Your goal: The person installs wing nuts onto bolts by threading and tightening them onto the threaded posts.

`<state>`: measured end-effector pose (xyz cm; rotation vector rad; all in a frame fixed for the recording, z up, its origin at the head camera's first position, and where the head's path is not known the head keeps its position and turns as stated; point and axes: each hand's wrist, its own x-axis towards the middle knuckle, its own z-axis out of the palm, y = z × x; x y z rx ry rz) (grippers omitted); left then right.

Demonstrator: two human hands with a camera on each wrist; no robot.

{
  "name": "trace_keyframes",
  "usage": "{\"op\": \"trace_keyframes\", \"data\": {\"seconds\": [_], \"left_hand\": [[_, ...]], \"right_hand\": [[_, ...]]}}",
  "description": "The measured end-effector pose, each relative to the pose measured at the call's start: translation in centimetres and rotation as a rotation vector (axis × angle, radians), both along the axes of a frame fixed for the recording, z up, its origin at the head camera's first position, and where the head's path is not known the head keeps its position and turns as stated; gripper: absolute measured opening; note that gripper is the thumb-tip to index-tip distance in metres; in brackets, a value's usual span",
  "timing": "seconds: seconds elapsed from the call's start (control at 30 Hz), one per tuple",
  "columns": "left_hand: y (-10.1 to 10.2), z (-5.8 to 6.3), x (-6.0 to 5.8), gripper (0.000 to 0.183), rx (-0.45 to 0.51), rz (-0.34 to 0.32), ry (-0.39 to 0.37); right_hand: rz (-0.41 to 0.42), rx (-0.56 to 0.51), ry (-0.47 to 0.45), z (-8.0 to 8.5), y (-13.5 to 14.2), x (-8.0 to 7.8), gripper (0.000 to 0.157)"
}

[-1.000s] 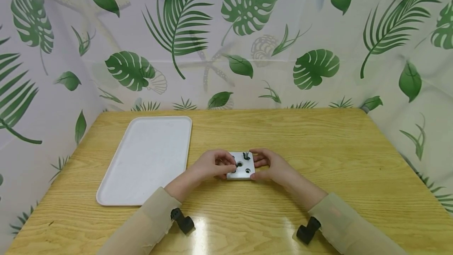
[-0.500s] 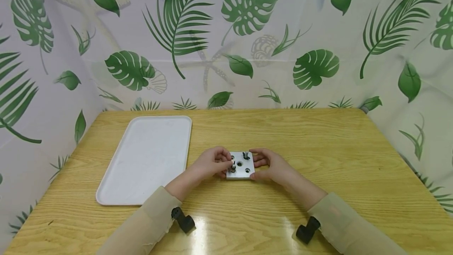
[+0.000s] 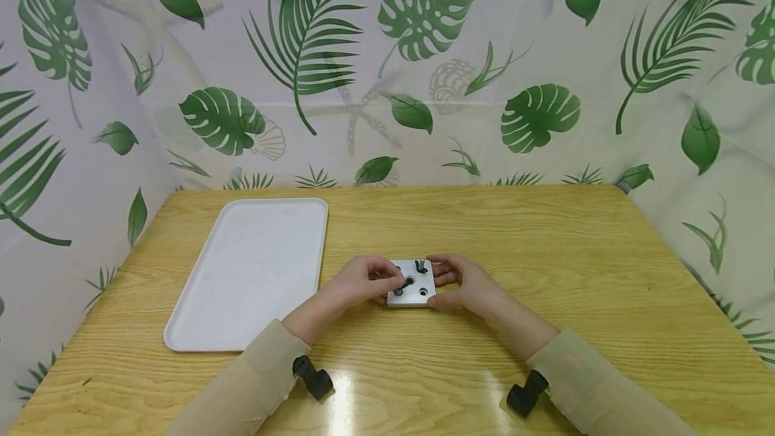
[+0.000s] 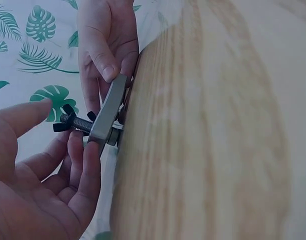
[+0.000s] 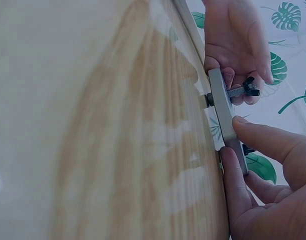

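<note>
A small square metal plate (image 3: 412, 299) with several round holes is between my two hands. At its left side a threaded bolt (image 4: 83, 123) sticks out of the plate's face, with a black wing nut (image 5: 251, 86) near its end. My left hand (image 3: 362, 280) is at this wing nut, fingers loosely bent below it; in the left wrist view the thumb stands slightly apart from it. My right hand (image 3: 471, 282) grips the plate's right side between thumb and fingers. Near the far right corner another bolt with a black wing nut (image 3: 421, 266) stands up.
A white tray (image 3: 177, 343) lies on the wooden table (image 3: 545, 241), left of the plate. Leaf-patterned cloth (image 3: 466, 113) hangs behind and beside the table. Both sleeves carry a black wrist mount (image 3: 313, 377).
The left fingers drew back from the wing nut half a second ago, then moved forward to it again. My right hand keeps hold of the plate, which has hardly shifted.
</note>
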<state>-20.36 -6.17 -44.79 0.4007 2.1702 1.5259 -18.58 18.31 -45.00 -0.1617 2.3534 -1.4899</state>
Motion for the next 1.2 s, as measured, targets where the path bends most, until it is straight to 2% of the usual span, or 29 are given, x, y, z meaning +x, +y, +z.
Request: {"op": "trace_keyframes", "data": {"seconds": [0.27,0.5,0.83,1.0,1.2], "left_hand": [[-0.38,0.05,-0.11,0.025,-0.002,-0.056,0.031],[-0.22,0.05,-0.03,0.023,-0.037,-0.004,0.013],[0.12,-0.15,-0.16,0.011,0.010,0.040,0.009],[0.21,-0.20,-0.16,0.012,0.002,0.043,0.018],[0.11,-0.22,-0.05,0.022,0.004,0.026,0.015]], "right_hand": [[-0.003,0.004,0.004,-0.11,0.00,-0.07,0.082],[-0.005,0.003,0.004,-0.19,0.00,-0.07,0.083],[-0.011,-0.001,0.003,-0.13,-0.07,-0.08,0.083],[-0.010,-0.003,0.003,-0.12,-0.03,-0.07,0.083],[-0.010,-0.028,-0.004,-0.08,-0.03,-0.01,0.083]]}}
